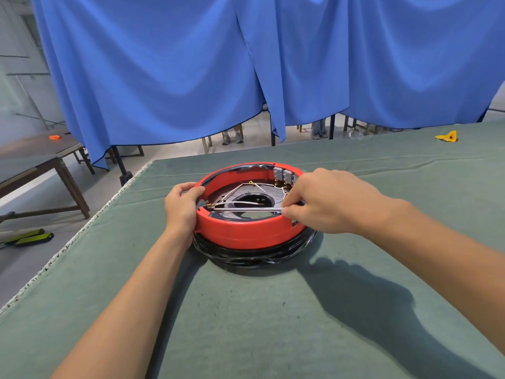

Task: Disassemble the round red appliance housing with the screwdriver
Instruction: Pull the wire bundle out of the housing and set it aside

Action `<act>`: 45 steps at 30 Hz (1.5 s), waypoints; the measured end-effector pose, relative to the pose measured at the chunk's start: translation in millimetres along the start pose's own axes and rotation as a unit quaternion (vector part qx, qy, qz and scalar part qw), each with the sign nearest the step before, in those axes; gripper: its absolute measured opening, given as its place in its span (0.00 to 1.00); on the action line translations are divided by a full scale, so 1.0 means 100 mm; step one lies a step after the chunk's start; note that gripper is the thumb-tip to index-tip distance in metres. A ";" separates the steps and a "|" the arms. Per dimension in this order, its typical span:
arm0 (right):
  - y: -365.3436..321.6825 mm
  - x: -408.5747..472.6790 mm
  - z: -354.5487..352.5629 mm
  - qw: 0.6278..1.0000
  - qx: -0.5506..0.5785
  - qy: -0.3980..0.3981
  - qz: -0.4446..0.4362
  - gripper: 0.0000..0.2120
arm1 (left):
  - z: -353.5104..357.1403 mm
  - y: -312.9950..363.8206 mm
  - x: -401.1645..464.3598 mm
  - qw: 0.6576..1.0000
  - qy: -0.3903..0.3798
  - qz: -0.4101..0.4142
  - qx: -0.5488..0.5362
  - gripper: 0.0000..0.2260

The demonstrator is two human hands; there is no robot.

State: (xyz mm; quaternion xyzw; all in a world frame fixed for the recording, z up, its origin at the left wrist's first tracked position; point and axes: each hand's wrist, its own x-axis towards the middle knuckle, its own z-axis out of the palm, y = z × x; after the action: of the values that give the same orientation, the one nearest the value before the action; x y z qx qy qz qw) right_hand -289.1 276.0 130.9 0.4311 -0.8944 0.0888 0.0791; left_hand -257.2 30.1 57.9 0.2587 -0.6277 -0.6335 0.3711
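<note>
Left hand [182,207] grips the red housing [246,231] rim; right hand [325,201] pinches the screwdriver [246,209] lying across it.

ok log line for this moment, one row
stage: unscrewing inside housing | left hand: grips red housing rim | right hand: holds screwdriver, shaft lying across the opening, tip at left inner wall | surface: green table cover

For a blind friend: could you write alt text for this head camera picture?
The left hand grips the rim of a round red housing on a green table, while the right hand holds a screwdriver across its open inside.
</note>
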 end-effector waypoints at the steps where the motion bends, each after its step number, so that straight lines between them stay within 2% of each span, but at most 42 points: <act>1: 0.00 -0.01 0.00 1.000 0.000 -0.001 -0.001 0.12 | 0.00 -0.01 0.00 1.000 0.000 0.000 0.000 0.05; 26: -0.08 -0.10 0.00 0.999 0.018 -0.004 0.038 0.11 | 0.03 0.05 -0.05 1.000 0.010 -0.008 0.004 0.03; 30: -0.12 -0.11 0.03 0.999 0.013 0.007 0.037 0.15 | 0.02 0.04 -0.05 1.000 0.015 -0.009 0.008 0.05; 35: -0.17 -0.14 0.04 0.998 0.012 0.020 0.054 0.12 | 0.02 0.03 -0.04 1.000 0.019 -0.010 0.013 0.05; 38: -0.19 -0.14 0.06 0.998 0.007 0.024 0.060 0.14 | 0.02 0.04 -0.04 1.000 0.019 -0.011 0.017 0.04; 45: -0.32 -0.16 0.04 0.997 0.004 0.024 0.070 0.08 | 0.02 0.06 -0.07 0.999 0.019 -0.007 0.025 0.04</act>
State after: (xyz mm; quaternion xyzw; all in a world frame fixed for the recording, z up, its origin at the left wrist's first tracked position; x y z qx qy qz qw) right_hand -254.5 267.8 126.4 0.3652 -0.9200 0.1082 0.0918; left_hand -253.9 37.0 63.5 0.2844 -0.6344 -0.6153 0.3716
